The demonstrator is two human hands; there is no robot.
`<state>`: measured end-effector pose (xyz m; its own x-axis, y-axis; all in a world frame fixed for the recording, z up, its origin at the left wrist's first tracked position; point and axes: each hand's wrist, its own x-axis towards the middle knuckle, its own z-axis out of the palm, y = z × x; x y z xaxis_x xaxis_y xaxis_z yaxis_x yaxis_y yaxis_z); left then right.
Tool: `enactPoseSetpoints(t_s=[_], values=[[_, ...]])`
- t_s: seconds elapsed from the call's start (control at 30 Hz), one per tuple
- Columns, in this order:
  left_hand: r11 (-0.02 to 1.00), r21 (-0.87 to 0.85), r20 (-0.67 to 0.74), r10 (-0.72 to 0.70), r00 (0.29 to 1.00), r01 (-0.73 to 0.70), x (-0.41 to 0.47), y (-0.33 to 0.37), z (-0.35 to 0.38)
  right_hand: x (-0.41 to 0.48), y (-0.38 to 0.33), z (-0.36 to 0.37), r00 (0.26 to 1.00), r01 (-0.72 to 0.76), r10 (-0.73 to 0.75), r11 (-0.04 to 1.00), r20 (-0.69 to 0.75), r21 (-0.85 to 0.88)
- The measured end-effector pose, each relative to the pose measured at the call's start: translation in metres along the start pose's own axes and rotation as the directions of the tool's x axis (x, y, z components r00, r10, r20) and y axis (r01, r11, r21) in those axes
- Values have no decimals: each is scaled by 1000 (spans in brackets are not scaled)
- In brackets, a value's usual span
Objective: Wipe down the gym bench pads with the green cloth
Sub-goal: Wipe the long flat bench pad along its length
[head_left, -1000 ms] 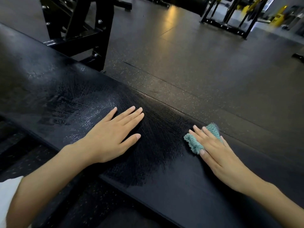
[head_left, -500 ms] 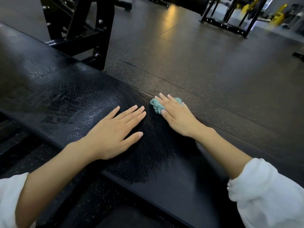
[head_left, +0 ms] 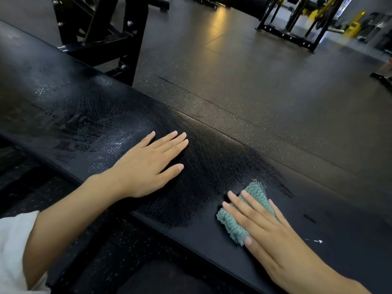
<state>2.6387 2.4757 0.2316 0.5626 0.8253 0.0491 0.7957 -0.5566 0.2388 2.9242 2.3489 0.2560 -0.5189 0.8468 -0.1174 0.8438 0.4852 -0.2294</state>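
A long black bench pad (head_left: 70, 107) runs from the upper left to the lower right, streaked with wet wipe marks in its middle. My left hand (head_left: 148, 164) lies flat on the pad with the fingers spread, holding nothing. My right hand (head_left: 267, 232) presses the folded green cloth (head_left: 235, 224) flat against the pad near its front edge, to the right of the left hand. The fingers cover most of the cloth; its far corner and near end stick out.
A black steel frame (head_left: 129, 39) stands behind the pad at the upper left. Speckled dark rubber floor (head_left: 254, 85) stretches beyond. A black rack (head_left: 290, 24) and yellow equipment (head_left: 356, 24) stand far at the upper right.
My right hand slid the cloth from the pad's far edge beside the left fingertips back toward me and to the right. The left hand stayed put.
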Motion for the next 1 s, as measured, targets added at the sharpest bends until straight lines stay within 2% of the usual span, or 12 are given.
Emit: enactPoseSetpoints(t_s=[0.17, 0.33, 0.5, 0.63, 0.7, 0.87, 1.0], values=[[999, 33, 1, -4, 1000, 3, 1, 1, 1, 36, -28, -5, 996, 55, -58, 998, 71, 44], [1000, 15, -11, 8, 1000, -8, 0, 0, 1, 69, -58, -1, 990, 127, -130, 991, 59, 46], [1000, 8, 1, 18, 1000, -18, -1, -3, 1, 40, -50, -1, 989, 123, -127, 991, 76, 53], [1000, 7, 5, 25, 1000, -25, -2, -3, 1, -2, -36, 6, 997, 72, -70, 992, 22, -102], [999, 5, 7, 34, 999, -34, -1, -4, 1, -6, -36, 7, 999, 36, -32, 993, 34, -111], [995, -46, 15, 85, 996, -84, 2, -12, -1, 34, -48, 0, 992, 111, -115, 991, 55, 79], [992, -76, -15, 105, 994, -105, 0, -15, 2, 77, -64, -1, 986, 158, -163, 982, 42, 100]])
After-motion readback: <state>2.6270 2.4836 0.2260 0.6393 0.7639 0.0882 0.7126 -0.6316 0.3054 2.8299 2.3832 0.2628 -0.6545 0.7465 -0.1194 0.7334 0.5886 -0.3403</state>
